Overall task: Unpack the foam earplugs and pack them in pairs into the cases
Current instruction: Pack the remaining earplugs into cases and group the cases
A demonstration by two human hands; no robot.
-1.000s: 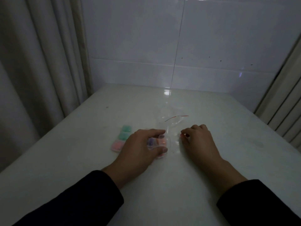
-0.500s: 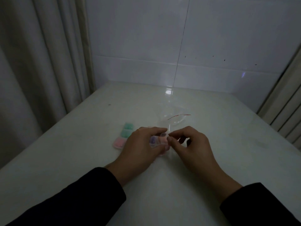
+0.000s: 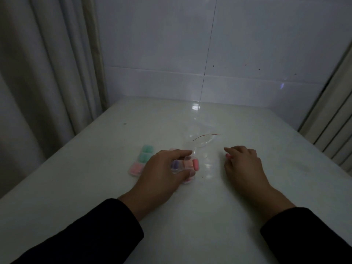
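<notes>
My left hand [image 3: 162, 172] grips a clear open case [image 3: 187, 164] between thumb and forefinger on the white table [image 3: 190, 216]. A pink earplug [image 3: 195, 164] lies in it, with a purple earplug [image 3: 174, 164] just left under my fingers. My right hand [image 3: 242, 164] rests to the right, its fingertips pinching a small pink earplug [image 3: 228, 156]. Left of my left hand sit three closed cases: two green cases [image 3: 145, 153] and a pink case [image 3: 136, 168]. A clear plastic bag [image 3: 202, 141] with a red strip lies behind the hands.
A curtain [image 3: 47, 73] hangs along the table's left side. A white tiled wall [image 3: 209, 54] closes the far edge. A ribbed panel [image 3: 335, 121] stands at the right. Another pinkish case edge [image 3: 187, 181] shows under my left thumb.
My right hand has pulled away from the open case to the right and now pinches a pink earplug. A pink earplug now lies in the case. My left hand has stayed put.
</notes>
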